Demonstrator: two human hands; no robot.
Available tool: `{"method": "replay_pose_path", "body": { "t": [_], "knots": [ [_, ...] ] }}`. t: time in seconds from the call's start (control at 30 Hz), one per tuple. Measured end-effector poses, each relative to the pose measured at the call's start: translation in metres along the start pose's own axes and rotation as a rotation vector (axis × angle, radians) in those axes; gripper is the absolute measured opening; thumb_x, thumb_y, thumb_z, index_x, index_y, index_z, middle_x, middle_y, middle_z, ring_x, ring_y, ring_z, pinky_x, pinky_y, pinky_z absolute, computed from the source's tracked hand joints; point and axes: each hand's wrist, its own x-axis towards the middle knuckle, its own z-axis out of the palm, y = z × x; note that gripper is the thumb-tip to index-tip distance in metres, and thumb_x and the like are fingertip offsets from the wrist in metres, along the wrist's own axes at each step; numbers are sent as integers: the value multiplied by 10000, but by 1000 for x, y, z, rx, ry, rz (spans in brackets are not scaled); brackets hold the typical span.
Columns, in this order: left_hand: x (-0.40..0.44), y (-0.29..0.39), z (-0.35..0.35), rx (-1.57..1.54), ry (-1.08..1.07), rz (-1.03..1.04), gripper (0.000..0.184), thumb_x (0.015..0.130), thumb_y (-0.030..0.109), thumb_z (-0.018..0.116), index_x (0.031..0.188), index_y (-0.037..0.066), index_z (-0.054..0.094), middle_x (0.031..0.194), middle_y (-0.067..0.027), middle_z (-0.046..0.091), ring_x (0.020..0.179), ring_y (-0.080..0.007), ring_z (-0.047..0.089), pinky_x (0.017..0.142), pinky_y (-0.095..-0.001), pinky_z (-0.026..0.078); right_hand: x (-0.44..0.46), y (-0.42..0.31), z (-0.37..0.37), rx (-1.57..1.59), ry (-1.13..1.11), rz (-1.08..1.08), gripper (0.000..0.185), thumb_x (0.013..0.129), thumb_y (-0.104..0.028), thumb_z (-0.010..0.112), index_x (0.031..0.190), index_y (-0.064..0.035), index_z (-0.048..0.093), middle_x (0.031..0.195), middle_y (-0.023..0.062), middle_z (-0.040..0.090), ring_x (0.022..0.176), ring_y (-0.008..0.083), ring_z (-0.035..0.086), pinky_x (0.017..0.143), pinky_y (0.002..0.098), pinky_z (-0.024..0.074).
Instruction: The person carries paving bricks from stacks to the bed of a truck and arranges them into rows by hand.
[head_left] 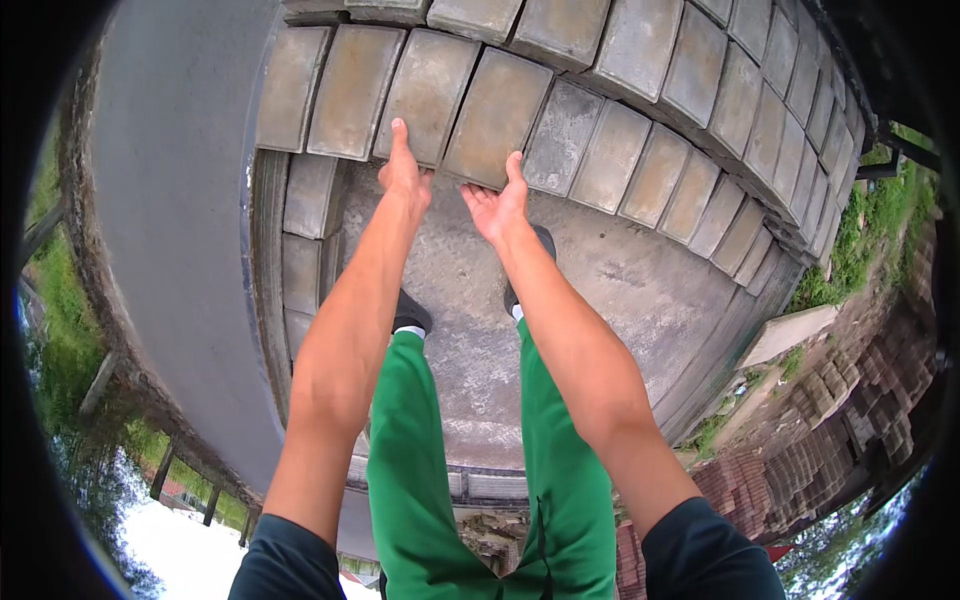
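Rows of rectangular grey-brown concrete pavers lie side by side in front of me. At the near edge of one paver is my left hand, its thumb resting over the top face and its fingers below the edge. My right hand is turned palm up at the near edge of the neighbouring paver. Its fingers are stretched out and its thumb points up by the paver's right corner. Both hands look open, with thumbs apart from fingers. What the left fingertips touch is partly hidden.
More pavers are stacked higher behind and to the right. Several stand along the left. My feet are on a worn concrete floor. A smooth grey surface runs along the left. Reddish roof tiles lie piled at lower right.
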Motion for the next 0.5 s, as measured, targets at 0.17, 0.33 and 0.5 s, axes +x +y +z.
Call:
{"method": "replay_pose_path", "body": {
  "t": [0.17, 0.33, 0.5],
  "knots": [
    [7, 14, -14, 80, -233, -131, 813, 852, 554, 551, 1400, 21, 274, 1418, -143, 351, 1290, -298, 363, 1105, -446, 242, -6, -7, -5, -91, -27, -10, 1017, 777, -674, 545, 1453, -66, 88, 1491, 197, 118, 1392, 344, 118, 1128, 463, 150],
    [12, 9, -12, 37, -264, -163, 739, 884, 518, 525, 1384, 24, 297, 1420, -171, 333, 1310, -296, 334, 1115, -445, 213, -4, -8, -12, -201, -33, 19, 1055, 743, -731, 523, 1461, -101, 75, 1499, 200, 95, 1393, 343, 117, 1100, 510, 195],
    [9, 11, -26, 185, -376, -163, 879, 861, 599, 489, 1438, 26, 154, 1445, -204, 274, 1319, -316, 315, 1116, -445, 203, -21, -12, 2, -362, 74, 83, 1076, 738, -763, 483, 1464, -91, 57, 1493, 210, 136, 1368, 354, 203, 1072, 525, 242]
  ]
}}
